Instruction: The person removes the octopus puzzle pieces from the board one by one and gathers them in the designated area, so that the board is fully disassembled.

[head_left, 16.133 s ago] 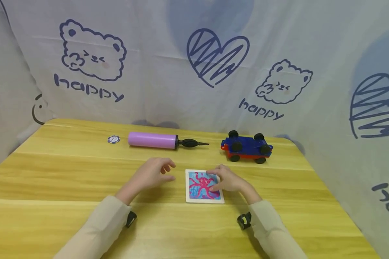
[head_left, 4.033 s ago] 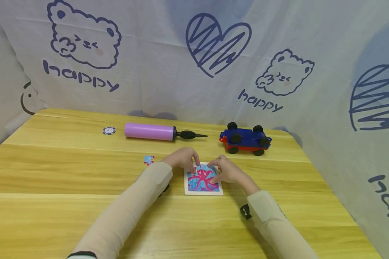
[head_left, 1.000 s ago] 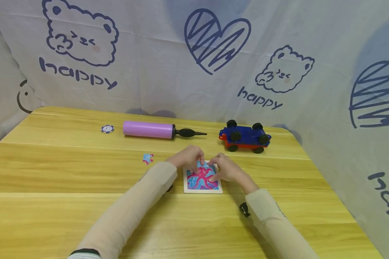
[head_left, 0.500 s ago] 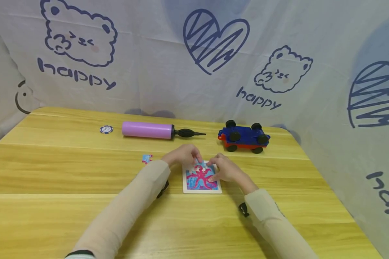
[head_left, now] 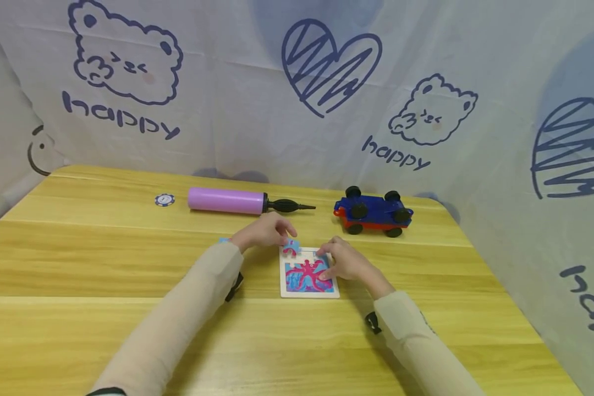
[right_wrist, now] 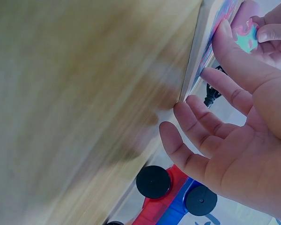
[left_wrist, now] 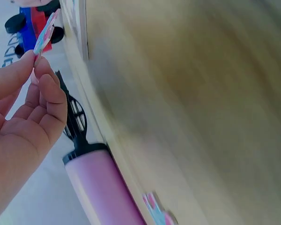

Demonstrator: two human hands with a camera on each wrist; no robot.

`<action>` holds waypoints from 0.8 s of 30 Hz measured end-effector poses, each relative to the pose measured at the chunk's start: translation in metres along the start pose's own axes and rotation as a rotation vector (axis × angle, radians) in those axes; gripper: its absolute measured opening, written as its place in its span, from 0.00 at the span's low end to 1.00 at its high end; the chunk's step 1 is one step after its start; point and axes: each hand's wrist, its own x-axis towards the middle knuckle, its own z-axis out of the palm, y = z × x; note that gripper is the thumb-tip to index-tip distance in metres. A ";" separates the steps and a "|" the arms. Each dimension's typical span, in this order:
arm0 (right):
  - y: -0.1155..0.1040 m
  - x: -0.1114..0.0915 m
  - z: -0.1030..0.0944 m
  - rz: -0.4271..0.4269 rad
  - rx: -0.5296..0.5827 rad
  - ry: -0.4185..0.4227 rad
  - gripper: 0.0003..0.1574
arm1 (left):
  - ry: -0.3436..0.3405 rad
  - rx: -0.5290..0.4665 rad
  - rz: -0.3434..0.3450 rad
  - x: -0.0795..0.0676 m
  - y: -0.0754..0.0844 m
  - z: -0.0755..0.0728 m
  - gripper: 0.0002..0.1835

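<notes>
In the head view my left hand (head_left: 264, 230) is over the upper left corner of a square octopus jigsaw puzzle. Its thumb and fingertips pinch a blue-and-pink puzzle piece (left_wrist: 44, 37), which stands tilted above the white frame (head_left: 309, 295). Pale backing shows along the upper part of the puzzle, while the lower rows carry the pink octopus. At the right side my right hand (head_left: 346, 261) rests on the puzzle, thumb (right_wrist: 223, 35) on the picture and other fingers along the frame's edge. Another puzzle piece (head_left: 224, 240) lies left of the board, mostly hidden by my left arm.
Behind the puzzle lies a purple hand pump (head_left: 227, 200) with a black nozzle. An upturned blue-and-red toy car (head_left: 373, 212) sits at the back right, a poker chip (head_left: 165, 199) at the back left. A printed cloth (head_left: 247, 99) hangs behind the wooden table.
Sixteen seconds ago the picture filled the frame; now its upper part shows bare backing. Over the last second my left hand has lifted a piece and moved left. My right hand has stayed.
</notes>
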 end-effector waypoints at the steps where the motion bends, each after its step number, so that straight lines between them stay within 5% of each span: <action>1: 0.000 0.000 0.000 0.000 0.001 0.000 0.26 | 0.009 0.001 -0.005 -0.001 -0.001 -0.002 0.09; 24: 0.001 0.000 0.002 -0.015 -0.008 0.006 0.26 | 0.108 -0.093 -0.103 -0.032 -0.033 -0.036 0.09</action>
